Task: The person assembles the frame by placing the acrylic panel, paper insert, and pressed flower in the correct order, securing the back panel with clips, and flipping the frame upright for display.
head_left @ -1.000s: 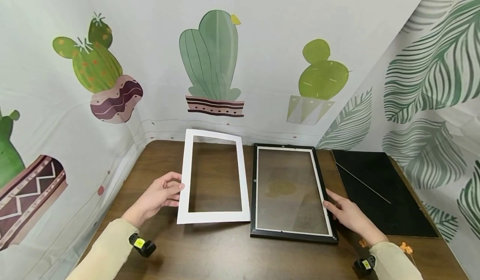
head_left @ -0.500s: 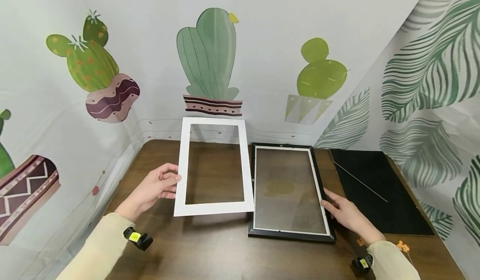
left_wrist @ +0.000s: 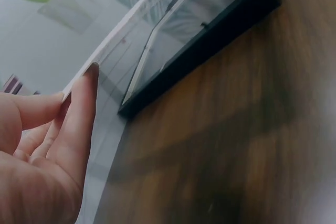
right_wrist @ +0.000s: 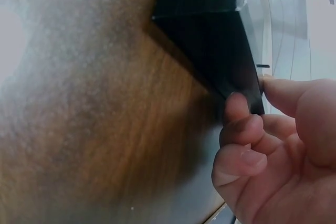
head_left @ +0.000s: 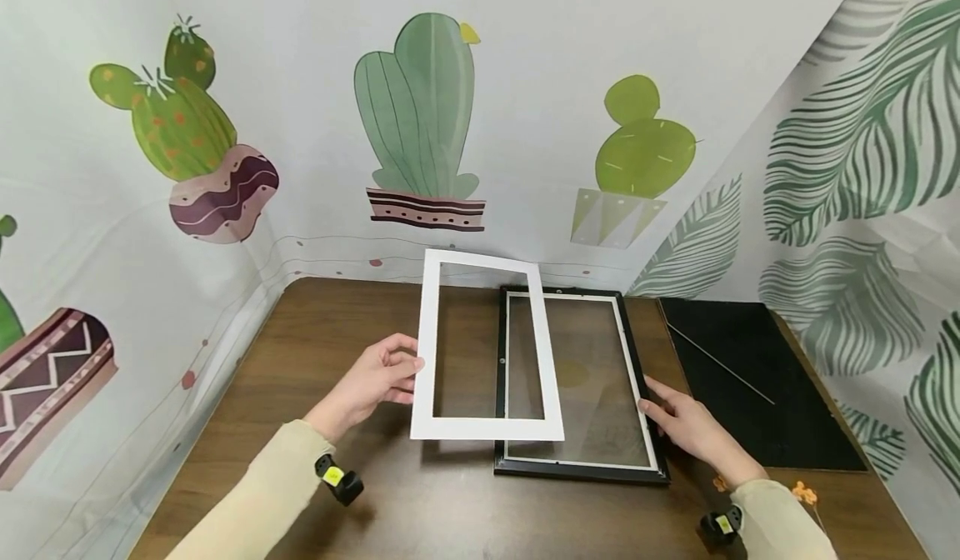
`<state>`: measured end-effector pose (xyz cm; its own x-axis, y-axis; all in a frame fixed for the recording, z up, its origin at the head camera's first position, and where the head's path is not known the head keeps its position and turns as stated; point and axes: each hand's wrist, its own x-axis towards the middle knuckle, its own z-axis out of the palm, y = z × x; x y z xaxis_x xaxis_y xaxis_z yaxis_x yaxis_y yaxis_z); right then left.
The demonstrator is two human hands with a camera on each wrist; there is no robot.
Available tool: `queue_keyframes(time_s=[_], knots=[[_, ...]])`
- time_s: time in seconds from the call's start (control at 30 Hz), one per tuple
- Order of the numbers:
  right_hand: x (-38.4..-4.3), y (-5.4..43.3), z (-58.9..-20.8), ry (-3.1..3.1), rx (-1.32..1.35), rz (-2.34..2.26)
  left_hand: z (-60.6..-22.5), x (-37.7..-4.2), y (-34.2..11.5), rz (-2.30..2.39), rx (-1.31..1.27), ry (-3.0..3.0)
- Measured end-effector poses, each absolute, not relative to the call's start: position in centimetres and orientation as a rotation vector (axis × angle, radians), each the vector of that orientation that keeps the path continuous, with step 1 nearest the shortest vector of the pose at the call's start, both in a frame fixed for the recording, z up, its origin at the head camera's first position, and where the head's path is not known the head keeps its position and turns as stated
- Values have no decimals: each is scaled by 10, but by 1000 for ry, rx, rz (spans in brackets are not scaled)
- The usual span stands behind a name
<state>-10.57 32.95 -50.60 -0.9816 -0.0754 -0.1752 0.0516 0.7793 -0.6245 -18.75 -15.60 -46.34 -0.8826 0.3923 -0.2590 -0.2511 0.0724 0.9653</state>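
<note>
Mat (head_left: 487, 429), right of left hand (head_left: 375, 377), in its pinch — frame (head_left: 581, 470) in right hand's (head_left: 693, 427) grip

Left fingers (left_wrist: 81, 114) pinching; right fingers (right_wrist: 244, 129) curled, gripping; forearms (head_left: 258, 489) apart

1 L hand (head_left: 375, 377) + 1 R hand (head_left: 688, 428); 2 sleeves (head_left: 262, 485), 2 blk wrist units (head_left: 348, 489), 2 yellow tags (head_left: 333, 476). 1 wht mat (head_left: 487, 429), 1 blk frame (head_left: 582, 471) w/ 1 clear pane (head_left: 592, 381), 1 blk panel (head_left: 787, 427), 1 thin rod (head_left: 721, 363), min. 2 orange flowers (head_left: 804, 493), 1 worktop (head_left: 427, 506). 4 printed cacti (head_left: 431, 110), incl. 1 cut off; printed leaves (head_left: 686, 239) several, no. unclear.
</note>
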Motion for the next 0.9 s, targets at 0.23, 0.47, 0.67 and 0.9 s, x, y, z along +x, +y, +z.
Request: queue_keyframes(time_s=[0.23, 0.47, 0.67, 0.9], knots=[[-106, 327, -506, 2765, 0, -1002, -474, -185, -114, 1843, 130, 1895], [-105, 326, -507, 2764, 14, -1002, -486, -182, -77, 1838, 135, 1878], [-104, 326, -508, 2756, 8, -1005, -495, -179, -55, 1858, 130, 1824], [-104, 328, -508, 2779, -18, -1007, -501, -175, -39, 1871, 110, 1809]])
